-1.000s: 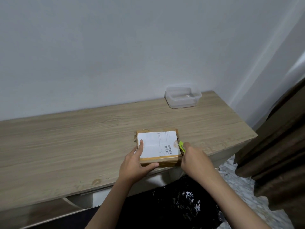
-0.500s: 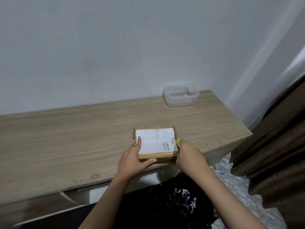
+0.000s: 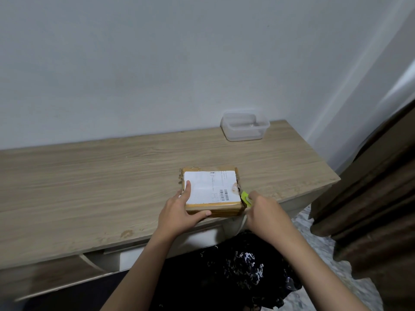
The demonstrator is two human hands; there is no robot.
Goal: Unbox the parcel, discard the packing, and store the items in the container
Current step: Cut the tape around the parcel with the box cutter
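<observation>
A flat brown cardboard parcel (image 3: 213, 209) with a white shipping label lies near the front edge of the wooden table (image 3: 89, 187). My left hand (image 3: 180, 213) presses it down, index finger on the label and thumb along the front side. My right hand (image 3: 267, 212) is closed on a small yellow-green cutter (image 3: 246, 197), whose tip touches the parcel's right edge near the front corner. A clear, empty plastic container (image 3: 246, 126) stands at the back right of the table by the wall.
A brown curtain (image 3: 377, 209) hangs to the right of the table. Below the table's front edge are a drawer front (image 3: 56, 272) and dark patterned clothing (image 3: 235, 272) on my lap. A pale wall (image 3: 157, 63) backs the table.
The cutter in my right hand has slid along the parcel's right edge toward the front corner. My left hand keeps its hold on the parcel.
</observation>
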